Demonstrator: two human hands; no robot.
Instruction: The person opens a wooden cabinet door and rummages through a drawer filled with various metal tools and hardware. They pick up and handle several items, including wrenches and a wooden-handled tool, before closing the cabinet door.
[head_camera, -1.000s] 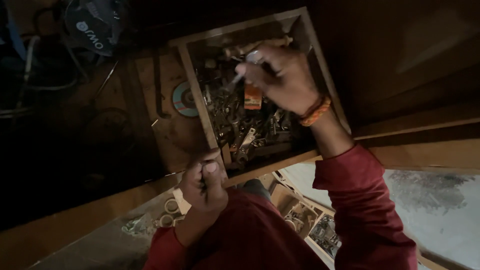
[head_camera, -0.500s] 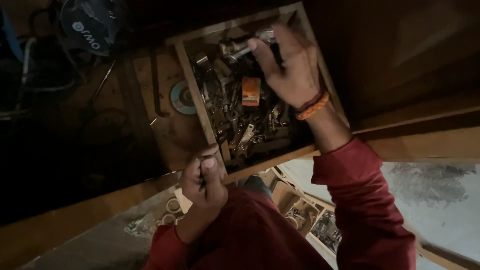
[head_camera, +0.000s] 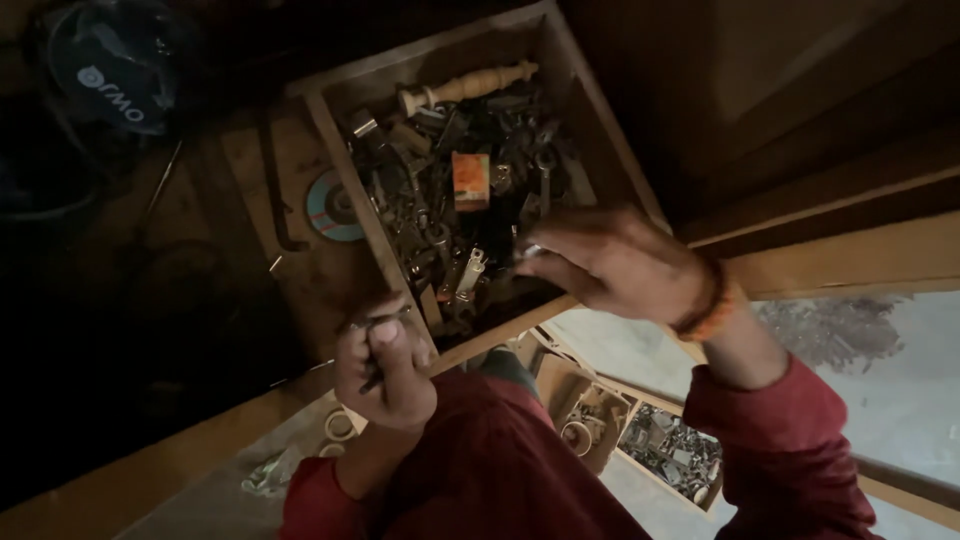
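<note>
Our hands work over a wooden drawer (head_camera: 560, 80) packed with dark metal hardware. The right hand (head_camera: 610, 262) has come back from the far end of the drawer, where it was a moment ago, to the near edge; its fingers now curl loosely with thumb and forefinger pinched on a small shiny metal piece (head_camera: 528, 250) just above the heap. So we judge that one piece has been picked out of the pile and is being brought toward the other hand. The left hand (head_camera: 385, 368) has hardly moved: it is closed in a fist beside the drawer's near left corner, gripping several thin dark metal pieces (head_camera: 372, 330) whose ends stick out above the knuckles; what exactly they are we cannot tell in this dim light.

In the drawer lie a turned wooden handle (head_camera: 470, 85) along the far side, a small orange box (head_camera: 471, 180) on top of the heap, and tangled keys, bolts and fittings. A blue-rimmed round disc (head_camera: 330, 205) rests on the boards left of the drawer. Below our red sleeves, more open compartments of small parts (head_camera: 670, 455) show.
</note>
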